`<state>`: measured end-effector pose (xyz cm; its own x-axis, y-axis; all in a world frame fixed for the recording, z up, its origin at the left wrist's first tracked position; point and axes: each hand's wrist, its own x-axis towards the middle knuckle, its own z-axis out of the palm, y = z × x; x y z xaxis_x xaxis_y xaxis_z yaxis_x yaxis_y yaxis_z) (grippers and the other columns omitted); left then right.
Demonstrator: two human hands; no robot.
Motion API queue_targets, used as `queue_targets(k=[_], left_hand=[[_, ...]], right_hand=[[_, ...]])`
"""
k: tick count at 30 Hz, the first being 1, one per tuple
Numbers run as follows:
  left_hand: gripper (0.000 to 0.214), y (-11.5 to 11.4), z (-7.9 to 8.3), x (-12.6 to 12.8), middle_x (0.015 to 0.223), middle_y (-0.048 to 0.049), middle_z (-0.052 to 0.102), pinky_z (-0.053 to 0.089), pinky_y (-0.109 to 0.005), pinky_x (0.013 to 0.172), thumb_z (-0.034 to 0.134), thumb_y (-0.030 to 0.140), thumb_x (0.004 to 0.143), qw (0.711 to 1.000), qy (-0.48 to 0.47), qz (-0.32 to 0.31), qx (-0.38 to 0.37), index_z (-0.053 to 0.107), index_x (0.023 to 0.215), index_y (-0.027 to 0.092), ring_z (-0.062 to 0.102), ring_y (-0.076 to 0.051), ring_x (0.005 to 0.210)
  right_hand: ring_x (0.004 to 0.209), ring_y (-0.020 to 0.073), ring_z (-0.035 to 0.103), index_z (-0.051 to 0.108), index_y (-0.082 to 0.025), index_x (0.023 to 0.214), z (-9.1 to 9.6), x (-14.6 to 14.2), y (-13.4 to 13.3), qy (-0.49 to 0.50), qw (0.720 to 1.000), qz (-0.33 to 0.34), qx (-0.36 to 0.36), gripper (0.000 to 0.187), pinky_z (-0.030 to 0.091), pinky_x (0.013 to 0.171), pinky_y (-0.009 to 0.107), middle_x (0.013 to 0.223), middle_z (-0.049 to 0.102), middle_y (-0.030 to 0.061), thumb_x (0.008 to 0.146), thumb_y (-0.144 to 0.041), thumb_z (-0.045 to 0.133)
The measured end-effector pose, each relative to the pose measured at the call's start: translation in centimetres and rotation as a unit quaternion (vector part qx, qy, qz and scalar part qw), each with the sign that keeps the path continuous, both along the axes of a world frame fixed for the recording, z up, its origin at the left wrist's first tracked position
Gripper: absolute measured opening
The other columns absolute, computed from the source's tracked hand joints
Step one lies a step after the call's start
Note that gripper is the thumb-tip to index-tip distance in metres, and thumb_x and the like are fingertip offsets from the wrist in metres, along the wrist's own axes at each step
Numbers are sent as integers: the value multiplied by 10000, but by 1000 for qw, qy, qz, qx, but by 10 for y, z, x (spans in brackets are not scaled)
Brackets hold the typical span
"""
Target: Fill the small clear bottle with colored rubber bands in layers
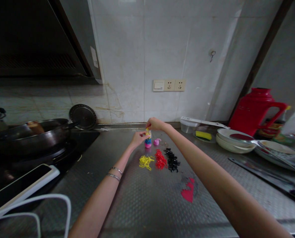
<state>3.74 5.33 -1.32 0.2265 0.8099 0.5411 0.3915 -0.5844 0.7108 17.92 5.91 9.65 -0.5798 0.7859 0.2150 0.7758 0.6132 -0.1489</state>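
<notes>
Fingers of the left hand (138,138) clamp a clear, upright bottle layered pink, blue and yellow (148,141) on the grey metal countertop (137,198); right hand (155,124) fingertips: together at bottle top.

No lettering or number can be read. The pale sticker (94,57) on the range hood (76,29), upper left, and the bottle label (273,127) near the right edge are too blurred to decipher.
</notes>
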Motion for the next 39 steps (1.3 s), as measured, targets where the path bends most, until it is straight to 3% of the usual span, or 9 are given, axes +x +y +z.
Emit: queue_targets(k=[11,16,21,24,28,30,34,39], left_hand=[[314,-4,3,1,806,-42,670,375,-238,605,584,325,658,1000,-8,-9,-3,672,894,138,523,-126,644],[293,0,1,1,735,-20,659,358,-227,570,588,337,648,1000,-5,-6,-1,681,844,140,496,-107,586],[325,4,-1,0,761,-37,662,353,-227,563,605,352,634,1000,-18,-1,-19,678,859,129,492,-108,595],[332,3,0,-1,775,-47,667,357,-229,572,592,359,656,1000,-10,-16,-8,675,871,119,498,-115,610],[346,2,2,-2,814,-54,674,378,-241,596,593,360,663,1000,-5,-26,-12,667,899,118,522,-130,635],[346,1,3,-2,826,-60,676,397,-252,621,604,357,653,999,-11,-36,-23,668,891,114,544,-145,665],[352,0,6,-1,869,-74,674,418,-275,680,615,351,643,997,-19,-59,-38,667,894,110,570,-169,733],[350,-1,7,-2,856,-75,676,425,-281,681,627,343,635,998,-19,-47,-46,666,891,108,575,-171,726]], right_hand=[[617,114,566,703,-172,796,3,-1,0,7,1000,7,8,295,394,529,168,716,670,20,578,-26,568],[671,122,574,694,-130,812,-3,4,2,125,992,9,-5,253,422,613,185,747,667,43,639,-66,520],[759,125,571,607,-82,1016,-31,15,1,359,931,-33,-57,381,447,660,205,913,640,86,641,-134,568],[791,138,570,545,-91,1105,-56,21,-5,427,896,-38,-116,523,457,665,225,993,606,102,597,-184,628],[795,144,575,498,-123,1155,-83,27,-13,468,863,-8,-188,579,460,633,225,1026,586,102,585,-141,595],[786,143,571,504,-132,1146,-94,28,-13,464,865,-5,-191,578,453,614,218,1030,584,98,572,-113,572],[709,133,549,578,-119,1024,-113,22,-7,395,907,-6,-145,484,430,603,222,909,620,62,541,-136,596],[633,128,521,627,-124,826,-131,12,-5,326,939,-91,-66,324,385,570,214,703,612,15,554,-300,635]])
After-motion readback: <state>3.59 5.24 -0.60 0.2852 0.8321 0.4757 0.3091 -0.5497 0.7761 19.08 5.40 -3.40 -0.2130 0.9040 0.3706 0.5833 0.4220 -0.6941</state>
